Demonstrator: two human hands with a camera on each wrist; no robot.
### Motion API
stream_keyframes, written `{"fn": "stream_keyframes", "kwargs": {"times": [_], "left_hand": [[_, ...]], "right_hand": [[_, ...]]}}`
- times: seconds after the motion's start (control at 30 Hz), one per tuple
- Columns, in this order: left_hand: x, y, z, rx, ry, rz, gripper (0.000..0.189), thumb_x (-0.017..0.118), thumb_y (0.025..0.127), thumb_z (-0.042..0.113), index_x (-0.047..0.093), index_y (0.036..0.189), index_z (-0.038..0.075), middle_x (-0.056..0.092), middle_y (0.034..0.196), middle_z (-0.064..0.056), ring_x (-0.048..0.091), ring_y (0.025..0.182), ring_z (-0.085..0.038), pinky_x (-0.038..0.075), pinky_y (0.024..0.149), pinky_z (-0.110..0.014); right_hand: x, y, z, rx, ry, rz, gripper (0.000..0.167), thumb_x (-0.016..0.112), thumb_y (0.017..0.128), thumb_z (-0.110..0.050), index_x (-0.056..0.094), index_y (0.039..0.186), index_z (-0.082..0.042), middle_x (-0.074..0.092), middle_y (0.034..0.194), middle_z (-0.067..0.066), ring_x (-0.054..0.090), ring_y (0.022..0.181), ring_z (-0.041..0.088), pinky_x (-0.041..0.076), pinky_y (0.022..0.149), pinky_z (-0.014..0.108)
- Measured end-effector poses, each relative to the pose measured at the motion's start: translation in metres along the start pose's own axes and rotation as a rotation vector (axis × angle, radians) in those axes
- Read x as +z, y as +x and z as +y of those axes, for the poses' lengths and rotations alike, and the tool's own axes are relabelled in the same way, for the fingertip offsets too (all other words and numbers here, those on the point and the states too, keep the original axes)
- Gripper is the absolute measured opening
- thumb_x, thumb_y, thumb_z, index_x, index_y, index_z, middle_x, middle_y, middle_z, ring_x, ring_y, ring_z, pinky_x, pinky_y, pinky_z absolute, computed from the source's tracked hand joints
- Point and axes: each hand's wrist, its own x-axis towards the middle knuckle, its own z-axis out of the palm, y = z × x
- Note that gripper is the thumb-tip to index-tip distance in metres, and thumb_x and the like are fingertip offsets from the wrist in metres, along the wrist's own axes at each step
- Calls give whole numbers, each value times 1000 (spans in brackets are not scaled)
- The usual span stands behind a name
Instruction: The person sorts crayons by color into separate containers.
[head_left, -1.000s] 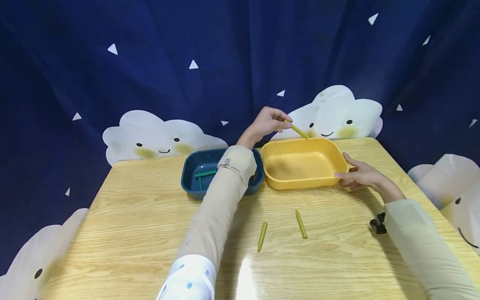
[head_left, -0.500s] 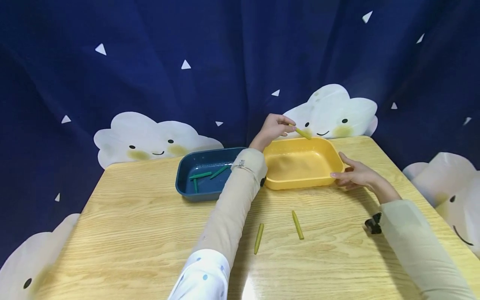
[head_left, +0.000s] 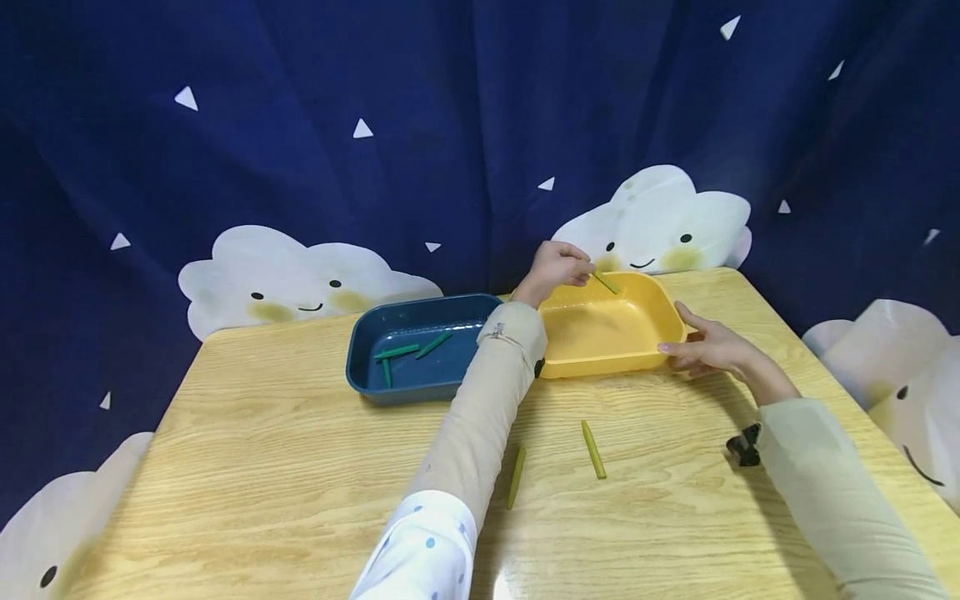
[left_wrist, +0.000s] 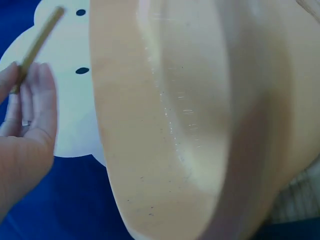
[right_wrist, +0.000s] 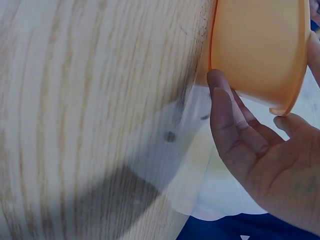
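Over the far-left part of a yellow plastic bin (head_left: 607, 365), my left hand (head_left: 557, 268) pinches a yellow crayon (head_left: 606, 282), its free end slanting down to the right. In the left wrist view, thumb and fingers hold the crayon (left_wrist: 42, 37) by one end, beside the bin's wall (left_wrist: 125, 150). At the bin's right end, my right hand (head_left: 716, 346) holds the bin with thumb and fingers spread across it. The right wrist view shows fingertips against the bin's side (right_wrist: 260, 50) and the thumb at its edge. No crayon shows inside the yellow bin.
Left of the yellow bin stands a dark blue bin (head_left: 405, 393) with several green crayons (head_left: 396, 352); my left forearm hides its right part. Two yellow crayons lie on the wooden table (head_left: 262, 467): one crayon (head_left: 593, 450) and another crayon (head_left: 516, 478) nearer my arm. A blue curtain (head_left: 420, 83) hangs behind.
My left hand, holding the yellow crayon, has moved lower and slightly right, bringing the crayon down to the yellow bin's far rim. The right hand has kept its hold on the bin.
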Motion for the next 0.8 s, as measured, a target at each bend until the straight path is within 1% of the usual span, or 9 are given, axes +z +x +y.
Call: {"fn": "stream_keyframes", "kwargs": {"times": [0.07,0.13,0.2,0.3,0.37,0.53,0.63,0.7,0.8], "left_hand": [[1,-1,-3,-74,-11,-12,12,65,78,-6,62,89,-11,63,77,-17,60,62,-21,53,64,-29],[0,-3,-5,-148,11,-24,10,64,78,-7,62,87,-10,63,74,-16,59,60,-21,53,64,-30],[0,-3,-7,-195,31,-34,9,64,77,-8,62,86,-9,61,71,-14,58,57,-19,53,65,-31],[1,-4,-9,-231,74,-28,8,62,78,-8,61,86,-9,60,67,-12,57,55,-18,53,65,-32],[2,-3,-10,-251,112,-7,7,61,77,-9,60,85,-9,59,65,-12,57,54,-19,53,65,-32],[4,3,-13,-363,252,53,6,61,77,-9,57,82,-8,60,61,-15,60,52,-21,53,61,-31],[5,7,-15,-418,312,57,5,60,78,-9,59,84,-8,61,63,-16,61,52,-22,53,57,-29],[5,9,-17,-434,338,54,8,60,79,-9,60,86,-9,61,64,-16,62,52,-22,52,54,-27],[4,12,-17,-430,407,74,11,63,78,-6,60,89,-8,63,68,-16,63,54,-22,51,50,-25]], "right_hand": [[1,-1,0,-1,7,-3,96,60,88,-30,-17,142,-11,48,117,37,62,90,33,50,74,44],[1,-1,-1,-3,12,-7,96,60,88,-30,-17,142,-11,48,117,37,62,91,34,50,74,45],[1,-2,-1,-4,10,-10,97,60,88,-30,-18,142,-11,49,116,36,62,91,34,50,74,45],[0,-3,-2,-1,6,-10,97,61,88,-31,-17,142,-11,49,116,36,62,90,33,50,74,45],[0,-4,-2,1,-1,-3,97,61,87,-32,-16,143,-12,50,115,35,62,90,33,50,74,44],[0,-4,-3,2,-13,4,96,61,88,-32,-16,143,-12,51,115,34,62,89,32,51,73,43],[1,-4,-3,-5,-9,-1,96,60,88,-31,-16,143,-11,50,115,35,62,90,33,51,73,43],[1,-4,-3,-7,-7,-1,96,60,88,-30,-16,143,-11,51,114,34,62,89,32,51,73,44],[1,-4,-3,1,-8,3,96,61,88,-31,-16,143,-11,53,112,32,62,89,31,51,73,43]]}}
